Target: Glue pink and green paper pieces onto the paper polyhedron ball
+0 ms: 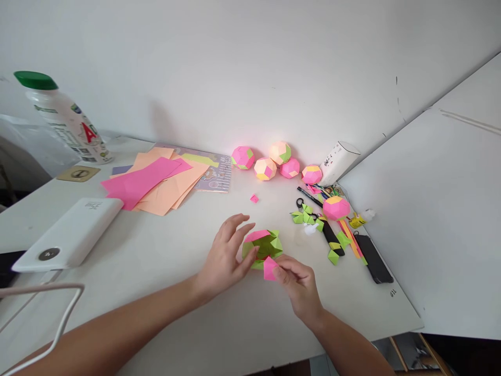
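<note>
Shell: An open, faceted shell of folded pink and green paper (278,246) sits on the white counter (219,329) in front of me, its mouth facing up, which appears to leave the inside within reach of both hands.
Pink piece: A small folded pink paper piece (269,270) is at the shell's near right edge, held by one side, likely so that its other edges stay exposed.
Right hand: My right hand (300,286) comes in low from the right, wrist bent inward, thumb and index finger pinched together on the pink piece.
Left hand: My left hand (223,259) reaches across from the left, fingers apart and arched over the shell's left side, thumb at its mouth, seemingly to steady it; how firmly it presses I cannot tell.
Beyond the shell: Five faceted multicoloured paper balls (265,169) line the wall, perhaps parked there against rolling.
To the right: Small folded green paper pieces (298,217) lie beside black-ringed scissors (299,202), near at hand.
</note>
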Tool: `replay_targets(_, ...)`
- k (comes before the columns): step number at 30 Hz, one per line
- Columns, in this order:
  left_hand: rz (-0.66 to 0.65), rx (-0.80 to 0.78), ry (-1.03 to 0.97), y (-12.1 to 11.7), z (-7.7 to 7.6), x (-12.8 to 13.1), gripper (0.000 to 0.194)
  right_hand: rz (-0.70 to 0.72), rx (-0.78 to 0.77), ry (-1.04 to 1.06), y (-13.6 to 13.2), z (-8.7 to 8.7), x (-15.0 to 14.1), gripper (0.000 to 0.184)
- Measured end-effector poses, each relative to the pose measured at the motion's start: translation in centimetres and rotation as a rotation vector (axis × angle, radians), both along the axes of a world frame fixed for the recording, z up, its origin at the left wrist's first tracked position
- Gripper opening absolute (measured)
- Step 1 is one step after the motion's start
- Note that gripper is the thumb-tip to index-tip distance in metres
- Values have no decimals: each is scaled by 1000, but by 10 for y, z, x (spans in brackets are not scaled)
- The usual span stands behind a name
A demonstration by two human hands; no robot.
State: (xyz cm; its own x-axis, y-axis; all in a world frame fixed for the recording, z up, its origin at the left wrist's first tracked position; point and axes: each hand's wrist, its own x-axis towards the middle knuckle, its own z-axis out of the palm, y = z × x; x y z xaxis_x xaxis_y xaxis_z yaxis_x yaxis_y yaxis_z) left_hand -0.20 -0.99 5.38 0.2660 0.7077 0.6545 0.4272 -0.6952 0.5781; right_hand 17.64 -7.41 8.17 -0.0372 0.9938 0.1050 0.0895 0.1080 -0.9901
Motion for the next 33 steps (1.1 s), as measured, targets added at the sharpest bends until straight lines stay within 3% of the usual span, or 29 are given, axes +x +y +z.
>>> replay_targets(2,-64,-123,15,10,-6,2,31,-57,-67,-5,1,-1,-1,20)
replay_targets(5,-138,-188,12,15,-14,7,23,-121,-94,7,5,-3,-4,20)
replay_targets(10,-58,-214,-22,11,-17,14,8,-206,-120,37,10,-6,-8,24)
replay_targets(16,65,172,17,6,-25,13,15,-228,-163,34,13,-7,-8,27)
replay_targets(23,45,402,42,-2,-31,10,20,-205,-254,131,13,-14,-6,24)
replay_targets(33,82,501,86,-5,-33,9,20,-183,-371,241,13,-14,-4,26)
